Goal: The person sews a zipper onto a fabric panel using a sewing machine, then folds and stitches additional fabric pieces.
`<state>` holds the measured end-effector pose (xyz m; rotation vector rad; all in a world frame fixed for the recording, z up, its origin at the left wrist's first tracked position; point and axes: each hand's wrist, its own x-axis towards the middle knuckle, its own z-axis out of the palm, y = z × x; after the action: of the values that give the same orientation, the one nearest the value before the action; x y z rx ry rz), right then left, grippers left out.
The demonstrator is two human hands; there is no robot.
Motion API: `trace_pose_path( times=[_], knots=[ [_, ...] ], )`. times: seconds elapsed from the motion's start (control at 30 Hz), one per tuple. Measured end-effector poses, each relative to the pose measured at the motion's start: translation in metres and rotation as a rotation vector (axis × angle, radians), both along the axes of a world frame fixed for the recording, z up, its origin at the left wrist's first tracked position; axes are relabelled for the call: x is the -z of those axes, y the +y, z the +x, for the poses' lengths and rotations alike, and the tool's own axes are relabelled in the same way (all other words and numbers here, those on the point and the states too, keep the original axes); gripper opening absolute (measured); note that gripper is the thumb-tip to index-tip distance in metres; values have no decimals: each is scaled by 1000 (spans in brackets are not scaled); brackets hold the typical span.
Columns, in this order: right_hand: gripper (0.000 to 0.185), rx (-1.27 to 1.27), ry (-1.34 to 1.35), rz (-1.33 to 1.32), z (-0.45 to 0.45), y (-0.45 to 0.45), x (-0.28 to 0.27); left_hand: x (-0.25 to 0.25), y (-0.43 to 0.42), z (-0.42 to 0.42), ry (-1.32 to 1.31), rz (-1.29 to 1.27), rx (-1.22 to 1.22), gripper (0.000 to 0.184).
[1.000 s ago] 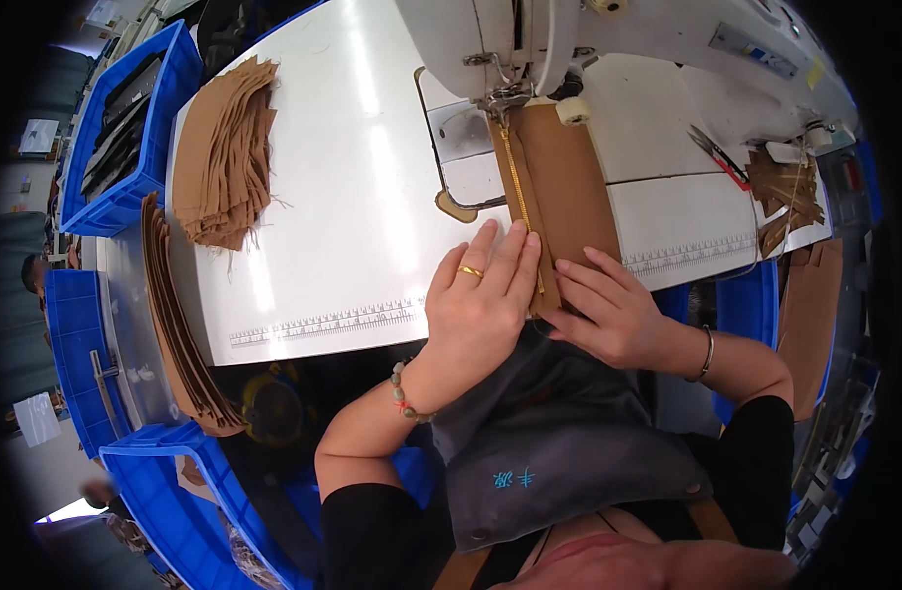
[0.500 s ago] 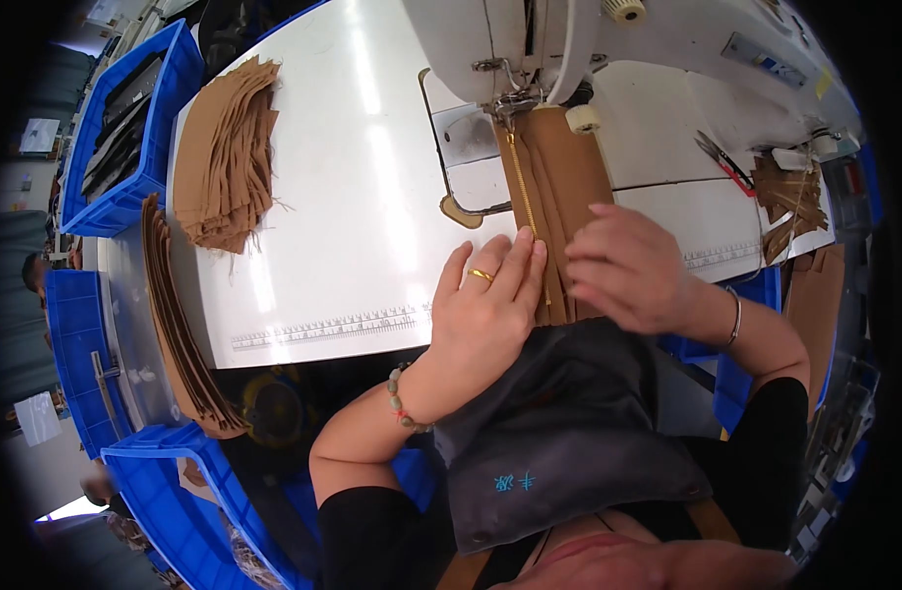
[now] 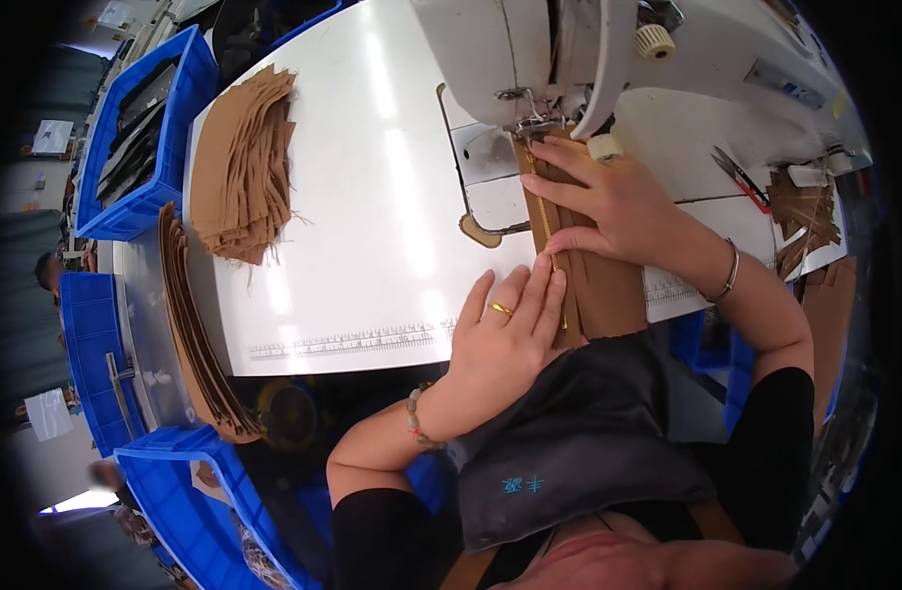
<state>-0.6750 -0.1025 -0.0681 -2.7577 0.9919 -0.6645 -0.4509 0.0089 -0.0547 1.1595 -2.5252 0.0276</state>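
Observation:
A brown fabric piece [image 3: 613, 295] with a gold-toothed zipper [image 3: 544, 221] along its left side lies under the presser foot [image 3: 538, 126] of a white sewing machine [image 3: 515, 49]. My left hand [image 3: 505, 329], with a ring, rests its outstretched fingers on the lower part of the zipper. Spread over the fabric, my right hand [image 3: 613, 202] has its fingertips close to the presser foot. Its thumb reaches down beside the left fingertips at the zipper. Part of the fabric is hidden beneath the right hand.
A stack of brown fabric pieces [image 3: 244, 162] lies on the white table [image 3: 362, 197] at left. More brown strips [image 3: 195, 334] hang beside its edge. Blue bins [image 3: 166, 187] stand further left. Red-handled snips [image 3: 741, 179] and brown scraps [image 3: 805, 211] are at right.
My right hand has moved from above the fabric's right edge up onto it, near the presser foot. My left hand stays on the zipper. The view has shifted slightly.

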Motion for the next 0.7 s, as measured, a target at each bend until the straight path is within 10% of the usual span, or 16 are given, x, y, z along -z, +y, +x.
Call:
trace_pose_path(
  times=[0.2,0.4,0.5,0.7],
  knots=[
    [81,12,110,11,0,0,-8,-4,22,38,150,124,40,67],
    [86,17,129,-39,0,-2,-6,-49,-16,220,-118,-247,-752,25],
    [86,9,112,-31,-1,-3,-5,-57,-18,323,-219,-405,-1119,33],
    [86,16,112,10,-2,-2,-3,-59,-16,368,-120,20,-1360,42]
  ],
)
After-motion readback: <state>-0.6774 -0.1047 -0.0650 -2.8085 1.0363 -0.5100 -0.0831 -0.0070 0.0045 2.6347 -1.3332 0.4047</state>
